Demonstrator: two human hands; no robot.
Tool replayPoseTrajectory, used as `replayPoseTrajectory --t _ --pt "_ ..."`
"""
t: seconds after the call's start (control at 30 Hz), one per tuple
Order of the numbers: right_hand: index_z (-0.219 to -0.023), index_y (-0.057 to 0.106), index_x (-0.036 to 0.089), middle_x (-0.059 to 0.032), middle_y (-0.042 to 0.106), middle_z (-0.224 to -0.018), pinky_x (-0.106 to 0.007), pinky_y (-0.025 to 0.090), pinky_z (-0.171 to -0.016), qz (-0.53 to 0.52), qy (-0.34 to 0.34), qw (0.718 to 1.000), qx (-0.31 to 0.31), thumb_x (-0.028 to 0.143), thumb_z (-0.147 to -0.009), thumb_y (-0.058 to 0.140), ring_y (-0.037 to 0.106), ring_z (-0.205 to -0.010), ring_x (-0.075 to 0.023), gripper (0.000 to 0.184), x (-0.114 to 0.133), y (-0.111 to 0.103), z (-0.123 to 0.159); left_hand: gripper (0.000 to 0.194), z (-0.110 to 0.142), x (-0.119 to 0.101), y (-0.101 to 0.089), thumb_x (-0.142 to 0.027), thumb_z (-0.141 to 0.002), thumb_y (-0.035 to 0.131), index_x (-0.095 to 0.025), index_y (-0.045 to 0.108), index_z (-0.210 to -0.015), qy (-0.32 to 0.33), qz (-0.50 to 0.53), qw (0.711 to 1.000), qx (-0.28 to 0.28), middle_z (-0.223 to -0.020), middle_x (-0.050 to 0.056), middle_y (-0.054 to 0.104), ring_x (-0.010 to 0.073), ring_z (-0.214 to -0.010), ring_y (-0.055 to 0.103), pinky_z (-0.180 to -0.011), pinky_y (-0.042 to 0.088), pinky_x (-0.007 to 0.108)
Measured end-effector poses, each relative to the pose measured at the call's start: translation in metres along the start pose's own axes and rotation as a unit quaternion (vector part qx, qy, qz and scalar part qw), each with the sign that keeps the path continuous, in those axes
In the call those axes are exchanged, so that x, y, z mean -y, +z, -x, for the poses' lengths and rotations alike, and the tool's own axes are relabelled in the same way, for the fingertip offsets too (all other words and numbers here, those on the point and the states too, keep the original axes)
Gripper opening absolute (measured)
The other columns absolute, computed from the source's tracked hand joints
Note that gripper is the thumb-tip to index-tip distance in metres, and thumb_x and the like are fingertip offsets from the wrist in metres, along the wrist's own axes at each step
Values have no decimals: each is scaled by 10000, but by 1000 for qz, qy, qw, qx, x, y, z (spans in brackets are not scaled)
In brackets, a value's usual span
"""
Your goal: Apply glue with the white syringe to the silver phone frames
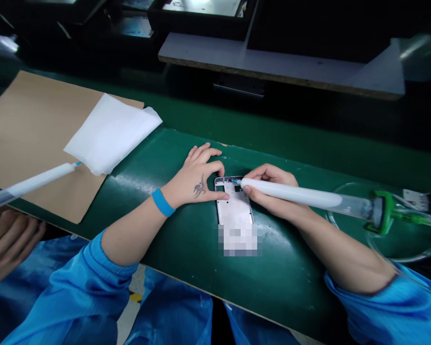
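A light metal phone frame (pixel 233 209) lies flat on the green table, its lower end blurred out by pixels. My left hand (pixel 200 179) steadies its top left corner, the thumb on the inner face and the bent index finger at the top edge; the other fingers stretch away over the table. In my right hand (pixel 269 189) is a dispensing syringe (pixel 298 193) filled with white paste, held like a pen. Its blue needle tip is at the frame's top edge; whether it touches cannot be made out. A green adapter (pixel 382 212) caps the syringe's back end.
Clear tubing (pixel 404 258) loops on the table at right. To the left, white sheets (pixel 115 134) lie on brown cardboard (pixel 39 124). Another person's hand (pixel 12 239) and a second syringe (pixel 32 184) are at the left edge. A shelf (pixel 283 67) overhangs the back.
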State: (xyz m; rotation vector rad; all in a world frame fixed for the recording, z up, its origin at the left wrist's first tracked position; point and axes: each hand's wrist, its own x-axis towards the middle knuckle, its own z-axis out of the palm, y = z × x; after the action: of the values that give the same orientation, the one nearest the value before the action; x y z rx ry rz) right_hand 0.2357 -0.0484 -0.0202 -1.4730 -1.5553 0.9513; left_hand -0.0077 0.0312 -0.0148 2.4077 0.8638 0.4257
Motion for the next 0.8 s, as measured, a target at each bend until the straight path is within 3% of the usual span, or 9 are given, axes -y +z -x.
replayPoseTrajectory --t 0.5,0.8 --pt "-890 709 262 -24 752 -783 -300 524 -571 -1 7 1000 -11 398 -793 826 686 -650 -191 204 0 2 -2 571 -1 -1 -2 -739 -738 801 -238 670 -978 -7 2 1000 11 -1497 117 510 452 -1582 238 -1283 119 715" --pt "-945 728 273 -39 780 -856 -328 559 -602 15 2 1000 20 463 -813 828 718 -708 -218 252 0 1 -3 541 -1 -2 -2 -705 -745 817 -244 665 -985 -5 0 1000 11 -1499 115 509 452 -1581 239 -1278 127 724"
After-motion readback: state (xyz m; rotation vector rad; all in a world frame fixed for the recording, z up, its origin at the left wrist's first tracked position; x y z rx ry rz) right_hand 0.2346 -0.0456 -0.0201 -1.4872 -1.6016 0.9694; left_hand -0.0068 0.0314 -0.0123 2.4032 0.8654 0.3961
